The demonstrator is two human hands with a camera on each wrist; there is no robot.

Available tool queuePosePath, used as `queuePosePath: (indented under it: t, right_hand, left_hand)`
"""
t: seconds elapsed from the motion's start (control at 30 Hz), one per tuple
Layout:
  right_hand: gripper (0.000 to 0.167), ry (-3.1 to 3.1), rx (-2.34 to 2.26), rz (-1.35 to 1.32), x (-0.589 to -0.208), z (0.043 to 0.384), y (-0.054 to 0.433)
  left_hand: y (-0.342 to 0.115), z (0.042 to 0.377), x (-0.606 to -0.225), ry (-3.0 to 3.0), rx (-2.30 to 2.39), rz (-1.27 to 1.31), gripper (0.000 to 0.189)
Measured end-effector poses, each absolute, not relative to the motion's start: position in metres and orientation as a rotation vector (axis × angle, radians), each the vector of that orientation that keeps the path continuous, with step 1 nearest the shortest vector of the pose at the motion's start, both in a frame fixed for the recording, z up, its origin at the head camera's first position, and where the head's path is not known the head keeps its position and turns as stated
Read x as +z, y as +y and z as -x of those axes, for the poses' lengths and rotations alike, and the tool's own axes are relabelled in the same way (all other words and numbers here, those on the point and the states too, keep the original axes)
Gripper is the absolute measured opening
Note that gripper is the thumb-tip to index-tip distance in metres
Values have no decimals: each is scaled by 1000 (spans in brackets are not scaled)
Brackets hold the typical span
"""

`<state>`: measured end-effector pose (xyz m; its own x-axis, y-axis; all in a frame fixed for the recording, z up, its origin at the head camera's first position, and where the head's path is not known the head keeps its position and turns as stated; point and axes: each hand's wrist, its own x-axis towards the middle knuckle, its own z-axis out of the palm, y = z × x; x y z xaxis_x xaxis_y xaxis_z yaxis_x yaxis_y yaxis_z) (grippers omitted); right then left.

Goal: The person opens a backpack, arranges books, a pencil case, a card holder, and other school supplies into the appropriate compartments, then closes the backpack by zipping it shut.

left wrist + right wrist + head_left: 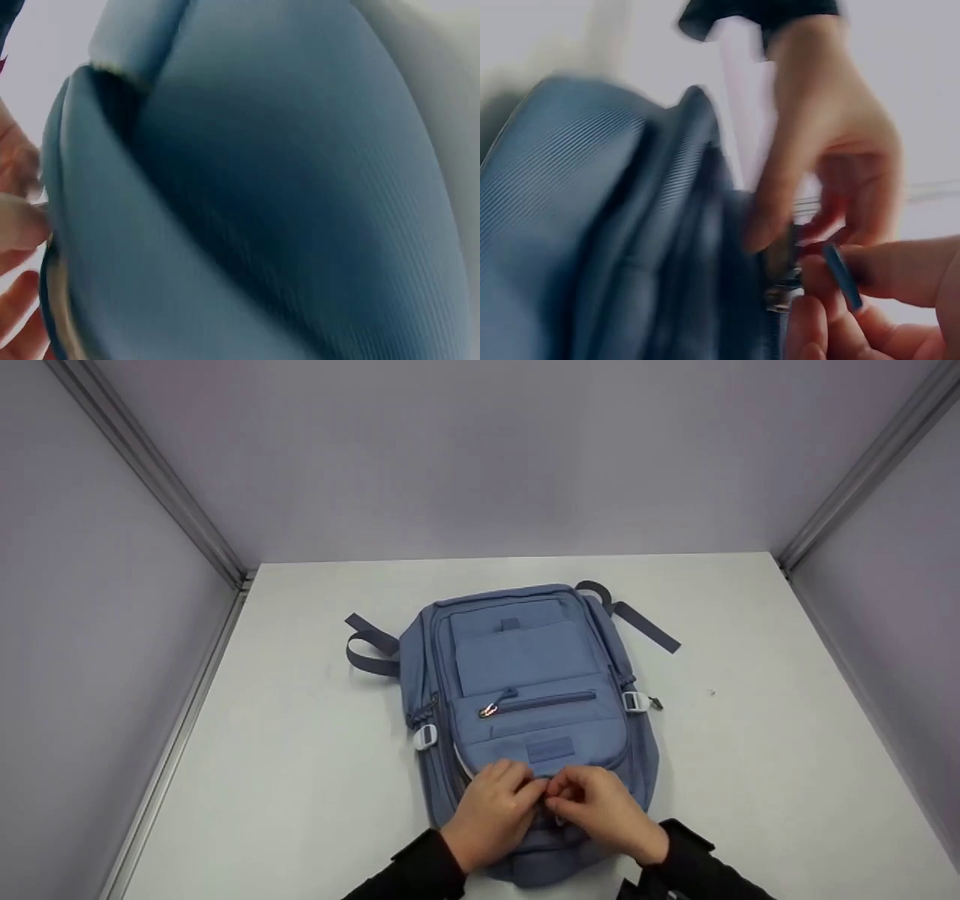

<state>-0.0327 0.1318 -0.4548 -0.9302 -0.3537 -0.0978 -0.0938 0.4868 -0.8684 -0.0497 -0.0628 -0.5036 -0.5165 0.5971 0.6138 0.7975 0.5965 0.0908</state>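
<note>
A blue backpack [525, 656] lies front side up on a white table, its bottom end toward me. Both hands meet at the lower edge of its front pocket. With bent fingers my left hand [495, 810] grips the bag's edge beside the zipper; in the right wrist view its thumb presses against the fabric. Close by, my right hand [600, 810] pinches a blue zipper pull [843, 277] between thumb and fingers. A metal zipper slider [778, 300] shows near the fingertips. Blue fabric folds [300, 165] fill most of the left wrist view.
Loose dark straps stick out at the left [373, 649] and right [645, 626] of the backpack. White buckles sit on its left side [425, 737] and right side [636, 702]. Pale walls enclose the white table [300, 780] at the back and sides.
</note>
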Motion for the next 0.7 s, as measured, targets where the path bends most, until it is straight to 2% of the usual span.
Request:
queuePosePath:
  t: [0.1, 0.23, 0.3, 0.5, 0.7]
  right_hand:
    - [13, 2398, -1446, 429, -446, 32, 141]
    - [11, 2524, -1312, 619, -439, 29, 151]
    - [13, 2704, -1153, 786, -440, 29, 156]
    - [33, 3198, -381, 1296, -449, 39, 171]
    - [32, 3168, -63, 1473, -452, 50, 171]
  left_hand:
    - [-52, 49, -506, -2253, -493, 1038, 13]
    - [-45, 47, -506, -2234, -504, 1004, 24]
    - [-46, 44, -506, -2237, -518, 1003, 25]
    - [-54, 35, -506, -2243, -587, 1000, 24]
    - [-62, 28, -504, -2260, -647, 951, 24]
